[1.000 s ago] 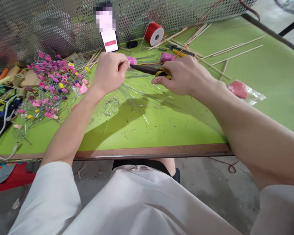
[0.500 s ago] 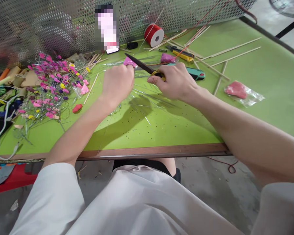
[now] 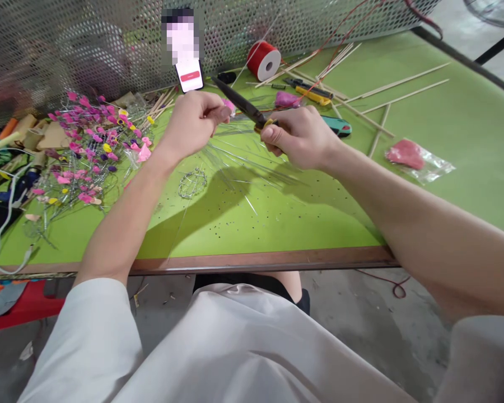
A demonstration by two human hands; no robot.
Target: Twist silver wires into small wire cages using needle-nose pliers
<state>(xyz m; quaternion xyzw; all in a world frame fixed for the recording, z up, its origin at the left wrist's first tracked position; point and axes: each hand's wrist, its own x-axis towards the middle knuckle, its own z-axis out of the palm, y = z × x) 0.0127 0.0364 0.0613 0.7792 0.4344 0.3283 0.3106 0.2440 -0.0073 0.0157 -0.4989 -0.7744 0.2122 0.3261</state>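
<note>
Black-bladed scissors [image 3: 241, 102] with yellow-trimmed handles are gripped in my right hand [image 3: 300, 137], their blades pointing up and left. My left hand [image 3: 193, 120] is closed in a pinch left of the blades; what its fingertips hold is too small to name. A pink piece [image 3: 229, 106] shows just behind those fingertips, beside the blades. Thin silvery wires [image 3: 239, 159] fan out on the green table under both hands. A small tangled wire ring [image 3: 192, 183] rests below my left hand.
Pink, purple and yellow pieces on wires [image 3: 88, 145] are heaped at the left. A phone [image 3: 190, 77] leans at the back near a red spool [image 3: 263, 60]. Cutters [image 3: 313, 92], thin sticks [image 3: 403, 95] and a bagged pink lump [image 3: 407, 154] lie right.
My left hand has moved slightly left and up and turned, uncovering the wire ring and more of the phone. The scissors in my right hand have shifted a little.
</note>
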